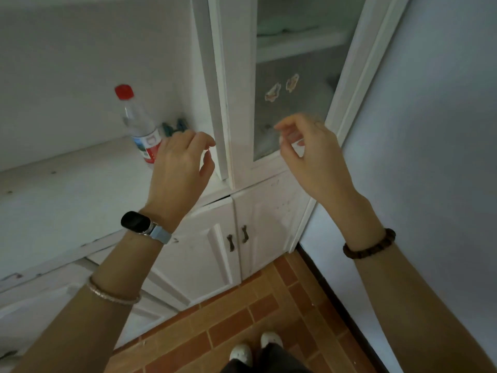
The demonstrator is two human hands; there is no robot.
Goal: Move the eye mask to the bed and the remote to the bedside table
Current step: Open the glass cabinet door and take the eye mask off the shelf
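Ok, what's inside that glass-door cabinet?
On the upper shelf, something pale green, too blurred to name. Below, the glass is hazy, and the right hand covers its lower part.

One bottle point(142, 130) stood on the counter point(67, 197) at ten o'clock. Two stickers point(273, 92) showed at twelve, two handles point(230, 242) just below centre, two shoes point(240, 352) at six. There were two grips point(180, 160), one watch point(135, 222) at eight, and two bracelets point(369, 243), one at seven, one at four.
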